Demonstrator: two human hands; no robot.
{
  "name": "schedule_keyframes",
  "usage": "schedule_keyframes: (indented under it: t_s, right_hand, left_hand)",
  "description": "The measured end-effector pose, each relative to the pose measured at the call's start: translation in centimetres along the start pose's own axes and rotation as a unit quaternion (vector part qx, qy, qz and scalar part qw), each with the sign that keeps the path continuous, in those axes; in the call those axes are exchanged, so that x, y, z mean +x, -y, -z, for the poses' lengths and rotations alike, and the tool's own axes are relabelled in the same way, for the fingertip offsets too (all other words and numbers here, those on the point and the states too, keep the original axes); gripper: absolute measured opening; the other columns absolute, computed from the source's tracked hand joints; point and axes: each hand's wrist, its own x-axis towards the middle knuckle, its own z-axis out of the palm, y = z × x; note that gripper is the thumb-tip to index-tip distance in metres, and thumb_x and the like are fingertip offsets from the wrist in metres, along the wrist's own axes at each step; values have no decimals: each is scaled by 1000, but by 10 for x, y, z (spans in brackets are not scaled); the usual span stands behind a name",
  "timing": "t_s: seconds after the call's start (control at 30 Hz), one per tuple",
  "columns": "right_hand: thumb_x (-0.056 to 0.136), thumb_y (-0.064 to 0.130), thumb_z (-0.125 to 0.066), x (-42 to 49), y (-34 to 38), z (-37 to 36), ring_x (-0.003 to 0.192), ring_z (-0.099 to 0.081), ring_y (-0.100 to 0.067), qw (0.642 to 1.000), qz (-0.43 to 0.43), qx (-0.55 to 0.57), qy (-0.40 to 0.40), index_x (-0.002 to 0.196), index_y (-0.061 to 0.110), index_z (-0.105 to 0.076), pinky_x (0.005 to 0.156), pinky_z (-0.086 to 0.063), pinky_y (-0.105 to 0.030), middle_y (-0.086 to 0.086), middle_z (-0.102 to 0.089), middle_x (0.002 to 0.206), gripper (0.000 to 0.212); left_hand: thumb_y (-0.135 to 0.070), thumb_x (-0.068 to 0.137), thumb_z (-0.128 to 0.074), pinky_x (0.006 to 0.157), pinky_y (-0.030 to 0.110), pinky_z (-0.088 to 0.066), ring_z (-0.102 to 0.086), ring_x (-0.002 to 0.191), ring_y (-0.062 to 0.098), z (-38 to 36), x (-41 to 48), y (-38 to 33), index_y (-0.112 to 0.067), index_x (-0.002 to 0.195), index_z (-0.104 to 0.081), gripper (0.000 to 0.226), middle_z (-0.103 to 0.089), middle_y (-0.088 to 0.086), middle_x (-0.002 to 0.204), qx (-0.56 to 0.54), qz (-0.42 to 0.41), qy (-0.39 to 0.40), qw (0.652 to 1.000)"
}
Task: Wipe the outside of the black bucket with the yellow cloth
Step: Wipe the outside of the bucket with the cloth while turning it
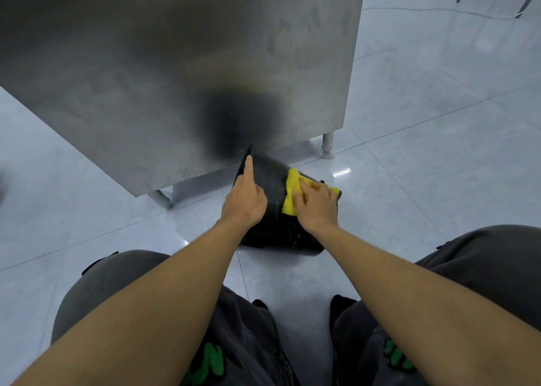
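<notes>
While the big brushed stainless-steel cabinet (175, 72) fills the upper left and centre of the frame, standing on short round metal legs (328, 145) over the glossy pale grey tiled floor (439, 122), a dark blurred reflection shows low on its side panel. Across the bottom of the frame the person's knees in dark grey trousers with green lettering (240, 341) spread to either side, with both bare forearms reaching up toward the middle. At the centre, tipped on its side on the floor just beside the cabinet's lower edge, lies the black plastic bucket (272, 181), its rim toward the cabinet. On the bucket's left wall rests the left hand (246, 201), index finger stretched straight along the rim and the other fingers curled against the side, gripping nothing. To its right, the right hand (317, 207) lies flat with fingers spread, pressing the small folded yellow cloth (291, 192) against the bucket's upper outer wall.
</notes>
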Motion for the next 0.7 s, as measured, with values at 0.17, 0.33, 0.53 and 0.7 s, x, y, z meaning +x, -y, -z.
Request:
schedule_keyframes:
  t_s: [0.17, 0.33, 0.53, 0.7]
  right_hand:
    - [100, 45, -40, 6, 1, 3, 132, -33, -38, 1000, -21, 17, 6, 144, 32, -50, 107, -34, -45, -10, -44, 146, 47]
    - [99, 40, -51, -8, 26, 2, 125, -41, -28, 984, 167, 48, -28, 136, 29, -59, 105, -41, -40, -5, -53, 135, 39]
    - [91, 31, -64, -26, 13, -2, 106, -51, -21, 955, 276, 75, -73, 119, 19, -68, 87, -51, -37, -1, -59, 112, 31]
    - [100, 41, -45, 5, 31, 5, 131, -44, -25, 989, 133, 49, -47, 136, 30, -58, 100, -44, -46, 3, -54, 141, 40]
  left_hand:
    - [-11, 96, -39, 59, 38, -40, -56, 71, 26, -6, 3, 3, -18, 141, -23, 49, -60, 5, 87, -67, 35, -23, 997]
    - [-14, 91, -39, 65, 39, -41, -58, 78, 32, -7, 8, -1, -19, 128, -27, 39, -60, 9, 87, -84, 36, -6, 996]
    - [-15, 100, -37, 69, 39, -49, -60, 79, 24, -5, 7, 1, -22, 152, -18, 56, -64, 10, 95, -87, 28, -12, 996]
    - [-24, 94, -36, 90, 50, -50, -62, 95, 33, -3, 2, -4, -37, 155, -10, 68, -65, 11, 109, -98, 48, 4, 994]
